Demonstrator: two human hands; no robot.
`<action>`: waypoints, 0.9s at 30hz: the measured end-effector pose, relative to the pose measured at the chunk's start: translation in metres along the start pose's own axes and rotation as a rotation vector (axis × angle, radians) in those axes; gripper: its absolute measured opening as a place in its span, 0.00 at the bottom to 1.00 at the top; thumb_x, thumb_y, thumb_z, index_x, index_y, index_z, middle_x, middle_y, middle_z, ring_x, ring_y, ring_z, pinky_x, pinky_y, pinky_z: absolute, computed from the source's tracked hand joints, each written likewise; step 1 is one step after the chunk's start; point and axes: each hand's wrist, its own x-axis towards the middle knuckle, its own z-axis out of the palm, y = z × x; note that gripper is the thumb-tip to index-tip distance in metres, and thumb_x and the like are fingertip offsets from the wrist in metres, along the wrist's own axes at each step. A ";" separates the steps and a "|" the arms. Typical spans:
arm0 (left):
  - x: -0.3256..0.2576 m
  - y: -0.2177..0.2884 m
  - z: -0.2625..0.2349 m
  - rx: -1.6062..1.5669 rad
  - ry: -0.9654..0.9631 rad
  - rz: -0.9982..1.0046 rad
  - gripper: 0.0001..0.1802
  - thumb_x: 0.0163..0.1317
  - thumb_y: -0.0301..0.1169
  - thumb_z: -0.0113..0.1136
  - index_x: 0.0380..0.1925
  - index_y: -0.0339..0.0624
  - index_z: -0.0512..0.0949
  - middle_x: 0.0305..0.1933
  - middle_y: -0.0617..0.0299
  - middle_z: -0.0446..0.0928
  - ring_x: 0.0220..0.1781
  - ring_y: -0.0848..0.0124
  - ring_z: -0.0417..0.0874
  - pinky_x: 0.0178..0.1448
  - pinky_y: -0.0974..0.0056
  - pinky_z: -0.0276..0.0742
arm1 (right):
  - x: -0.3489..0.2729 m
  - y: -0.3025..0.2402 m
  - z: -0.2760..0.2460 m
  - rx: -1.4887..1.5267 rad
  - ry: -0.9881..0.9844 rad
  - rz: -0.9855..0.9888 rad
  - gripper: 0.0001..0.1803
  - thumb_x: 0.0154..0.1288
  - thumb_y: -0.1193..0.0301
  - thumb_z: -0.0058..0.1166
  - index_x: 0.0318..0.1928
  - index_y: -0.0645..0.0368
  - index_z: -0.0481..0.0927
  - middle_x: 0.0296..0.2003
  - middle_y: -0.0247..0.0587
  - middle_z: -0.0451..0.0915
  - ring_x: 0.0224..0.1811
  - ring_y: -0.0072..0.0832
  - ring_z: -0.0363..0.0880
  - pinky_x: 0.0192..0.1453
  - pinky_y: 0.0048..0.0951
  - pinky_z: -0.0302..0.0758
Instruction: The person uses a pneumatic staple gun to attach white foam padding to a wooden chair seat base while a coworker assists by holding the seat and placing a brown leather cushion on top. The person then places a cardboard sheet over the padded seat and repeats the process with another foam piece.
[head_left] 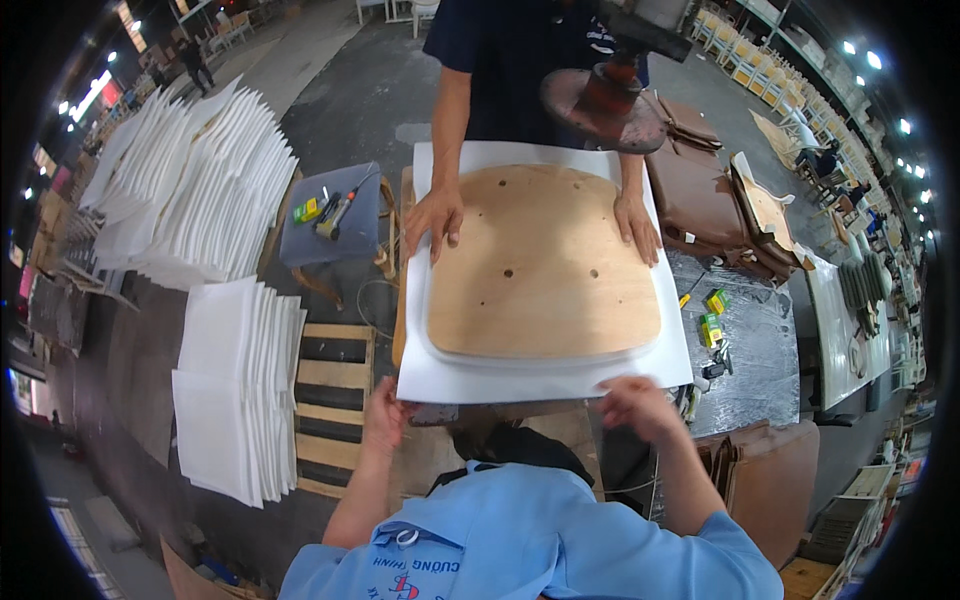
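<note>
A tan plywood seat panel [545, 240] with several drilled holes lies on a white foam sheet [540, 385], with a paler padded layer just under its front edge. My left hand [384, 418] is closed at the sheet's front left corner, its fingertips pinching the edge. Over the sheet's front edge on the right, my right hand [640, 408] has its fingers curled in at the foam. Across from me a co-worker in a dark shirt presses one hand [436, 215] and the other hand [636, 225] on the panel's sides.
A round red-brown press head [605, 108] hangs above the far right. At left are stacked white sheets [235, 390], a wooden pallet [335, 375] and a blue-covered stool [330, 215] with a tool. Brown upholstered pieces [700, 190] and a plastic-covered table [750, 350] stand at right.
</note>
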 end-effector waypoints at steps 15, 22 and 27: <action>0.088 0.063 0.115 0.809 0.401 0.455 0.14 0.82 0.34 0.59 0.40 0.34 0.83 0.36 0.63 0.81 0.40 0.75 0.75 0.48 0.62 0.75 | 0.170 -0.045 -0.121 -0.732 0.951 -0.232 0.31 0.81 0.50 0.60 0.62 0.69 0.81 0.54 0.72 0.87 0.62 0.67 0.85 0.65 0.57 0.80; 0.093 0.041 0.128 1.007 0.432 0.631 0.12 0.81 0.34 0.55 0.47 0.34 0.78 0.39 0.51 0.83 0.42 0.61 0.82 0.52 0.53 0.78 | 0.150 -0.061 -0.119 -0.733 1.042 -0.379 0.20 0.80 0.56 0.60 0.51 0.64 0.79 0.45 0.67 0.88 0.51 0.67 0.87 0.56 0.62 0.79; 0.092 0.040 0.138 1.039 0.495 0.629 0.14 0.80 0.36 0.54 0.45 0.34 0.78 0.40 0.46 0.83 0.44 0.53 0.84 0.54 0.50 0.78 | 0.150 -0.061 -0.122 -0.747 0.981 -0.359 0.19 0.80 0.57 0.60 0.53 0.62 0.78 0.44 0.66 0.87 0.51 0.66 0.87 0.55 0.63 0.79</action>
